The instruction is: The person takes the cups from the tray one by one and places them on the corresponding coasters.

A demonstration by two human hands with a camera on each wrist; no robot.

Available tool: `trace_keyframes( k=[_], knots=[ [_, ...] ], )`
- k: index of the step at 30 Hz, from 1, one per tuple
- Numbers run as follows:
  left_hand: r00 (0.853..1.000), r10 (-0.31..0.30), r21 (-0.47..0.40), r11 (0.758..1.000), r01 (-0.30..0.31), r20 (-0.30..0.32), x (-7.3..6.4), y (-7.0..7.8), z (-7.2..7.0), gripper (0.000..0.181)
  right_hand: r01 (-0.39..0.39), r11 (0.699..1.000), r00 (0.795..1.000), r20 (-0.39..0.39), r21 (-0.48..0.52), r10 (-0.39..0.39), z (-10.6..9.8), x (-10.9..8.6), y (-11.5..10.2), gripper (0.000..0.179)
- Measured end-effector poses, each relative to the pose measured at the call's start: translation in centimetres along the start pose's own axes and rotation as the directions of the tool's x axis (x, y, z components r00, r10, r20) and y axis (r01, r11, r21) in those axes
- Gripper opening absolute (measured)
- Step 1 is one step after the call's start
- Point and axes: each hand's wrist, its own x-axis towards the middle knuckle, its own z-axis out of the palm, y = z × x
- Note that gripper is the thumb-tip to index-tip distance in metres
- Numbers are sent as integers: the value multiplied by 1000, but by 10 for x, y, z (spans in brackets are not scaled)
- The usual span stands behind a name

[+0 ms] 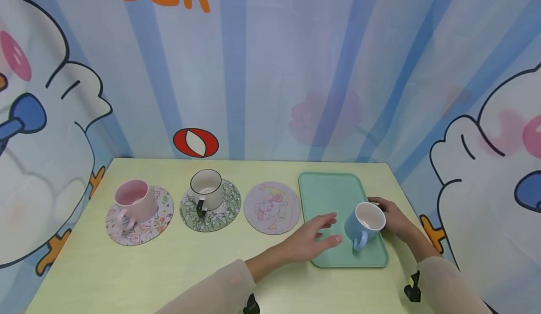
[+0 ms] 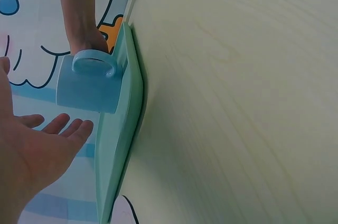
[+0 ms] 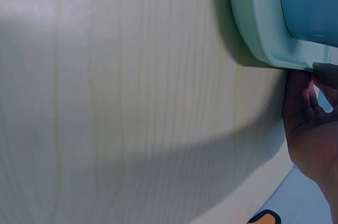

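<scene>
A blue mug [image 1: 353, 225] with a white inside stands upright on a mint-green tray [image 1: 331, 189], its handle facing the near side. At the tray's right edge, my right hand [image 1: 395, 218] pinches the rim; in the right wrist view its thumb is at the top and its fingers [image 3: 301, 94] come up from below. Over the left part of the tray, my left hand [image 1: 306, 240] reaches with spread, relaxed fingers and holds nothing. The left wrist view has those fingertips [image 2: 84, 126] a short way from the mug's side.
Left of the tray lies a purple round mat [image 1: 272, 208] with a cartoon print. A white mug [image 1: 213, 194] with a black handle stands on a green floral mat [image 1: 226, 215]. At the far left, a pink mug [image 1: 141, 203] sits on a floral mat [image 1: 154, 229]. A printed curtain [image 1: 270, 70] hangs behind the table.
</scene>
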Motion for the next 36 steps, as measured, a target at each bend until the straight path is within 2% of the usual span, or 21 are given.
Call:
trace_keyframes(
  k=[7, 16, 23, 36],
  knots=[
    [1000, 18, 0, 1000, -18, 16, 5, -1, 10, 69, 5, 1000, 1000, -3, 23, -5, -1, 0, 0, 58],
    [996, 49, -37, 998, -46, 74, 8, 1, 21, 64, 33, 999, 999, -10, 20, -33, -1, 1, 2, 56],
    [996, 45, -18, 999, -44, 78, 11, 6, 30, 60, 25, 1000, 1000, -2, 18, -25, 0, -1, 0, 57],
    [995, 41, -50, 998, -36, 95, 14, 7, 44, 55, 23, 1000, 1000, -1, 13, -23, 1, -1, 1, 59]
  ],
)
